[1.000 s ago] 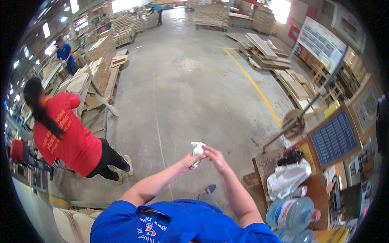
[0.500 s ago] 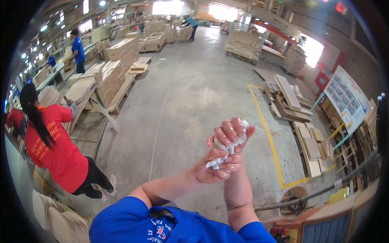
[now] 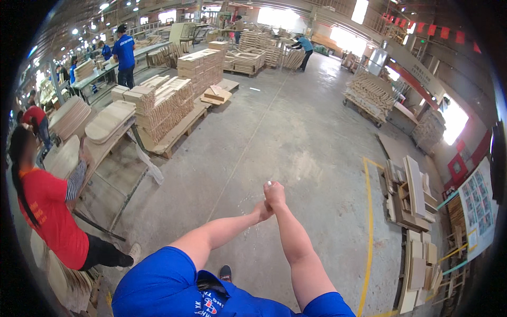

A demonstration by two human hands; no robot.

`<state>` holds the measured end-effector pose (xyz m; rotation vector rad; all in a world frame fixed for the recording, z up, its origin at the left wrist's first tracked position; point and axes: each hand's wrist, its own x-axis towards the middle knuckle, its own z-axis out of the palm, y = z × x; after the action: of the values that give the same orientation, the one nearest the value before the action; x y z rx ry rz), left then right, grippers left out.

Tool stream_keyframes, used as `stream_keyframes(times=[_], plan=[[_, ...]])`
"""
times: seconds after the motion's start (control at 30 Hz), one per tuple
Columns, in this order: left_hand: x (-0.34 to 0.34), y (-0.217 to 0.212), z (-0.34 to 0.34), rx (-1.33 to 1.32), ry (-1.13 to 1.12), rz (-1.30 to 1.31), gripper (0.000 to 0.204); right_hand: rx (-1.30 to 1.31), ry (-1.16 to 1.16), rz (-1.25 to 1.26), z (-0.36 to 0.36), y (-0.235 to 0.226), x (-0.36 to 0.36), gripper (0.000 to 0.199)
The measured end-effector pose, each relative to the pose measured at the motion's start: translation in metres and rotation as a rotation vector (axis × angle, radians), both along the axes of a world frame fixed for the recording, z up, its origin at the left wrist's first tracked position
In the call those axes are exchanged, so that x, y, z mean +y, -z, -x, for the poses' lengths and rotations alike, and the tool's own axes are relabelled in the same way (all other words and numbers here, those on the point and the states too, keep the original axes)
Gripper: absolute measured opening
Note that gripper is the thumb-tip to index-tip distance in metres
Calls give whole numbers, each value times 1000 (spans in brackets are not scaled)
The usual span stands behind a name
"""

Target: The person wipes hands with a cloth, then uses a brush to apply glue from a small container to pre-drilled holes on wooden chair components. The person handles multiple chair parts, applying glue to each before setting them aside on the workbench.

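my right hand (image 3: 274, 195) curled tight round a crumpled white cloth-like wad (image 3: 269, 183); my left hand (image 3: 262, 212) against it, closure i can't tell. even squeezing seems best.

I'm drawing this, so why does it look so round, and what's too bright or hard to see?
In the head view, the fisheye circle leaves black corners and the yellow floor line bows; also in the head view, the window on the right glares white, and the white thing at the right hand looks tiny and unclear.
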<state>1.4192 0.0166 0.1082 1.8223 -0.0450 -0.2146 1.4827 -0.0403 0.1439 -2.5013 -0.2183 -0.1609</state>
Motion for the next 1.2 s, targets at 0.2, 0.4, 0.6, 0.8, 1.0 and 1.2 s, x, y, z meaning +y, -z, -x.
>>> stream_keyframes(times=[0.2, 0.4, 0.6, 0.8, 1.0, 1.2], plan=[[-49, -2, -168, -104, 52, -386, 36, -174, 65, 12, -165, 15, -66, 31], [-112, -38, -336, -60, 293, 212, 40, -44, 66, -305, -328, -17, -220, 46], [-139, -32, -466, 80, 157, 471, 26, 546, 99, -786, -451, -67, -292, 42], [-124, -18, -619, 100, -129, 429, 26, 562, -40, -1104, -600, -61, -308, 32], [-45, -7, -801, 372, -611, 1001, 43, 124, -228, -830, -769, -53, -261, 23], [-36, -8, -966, 346, -417, 1273, 43, 86, 71, -842, -939, -69, -228, 27]])
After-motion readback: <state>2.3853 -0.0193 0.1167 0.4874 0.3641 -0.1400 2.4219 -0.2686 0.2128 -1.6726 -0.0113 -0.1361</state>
